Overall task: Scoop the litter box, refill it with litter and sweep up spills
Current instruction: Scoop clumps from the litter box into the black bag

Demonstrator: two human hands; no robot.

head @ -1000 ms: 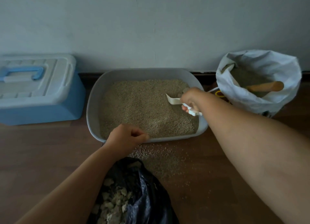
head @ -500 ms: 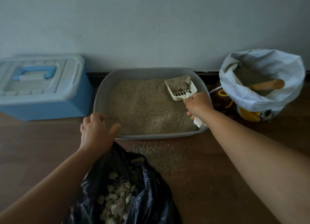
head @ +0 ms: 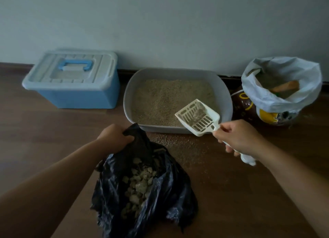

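Litter box [head: 226,102] lies just beyond scoop-gripping right hand [head: 236,138].

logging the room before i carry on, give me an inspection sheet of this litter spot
surface: brown wooden floor; loose litter grains scattered in front of the box
job's things: grey plastic litter box holding beige litter; white slotted plastic scoop held over its near right corner, greyish litter in it; black plastic rubbish bag open, pale clumps inside; white litter sack open, wooden handle sticking out
clutter: blue plastic storage box with grey lid, shut, left of the litter box
hands: left hand grips the bag's rim; right hand grips the scoop's handle
cables: nothing seen
surroundings: plain pale wall, dark skirting
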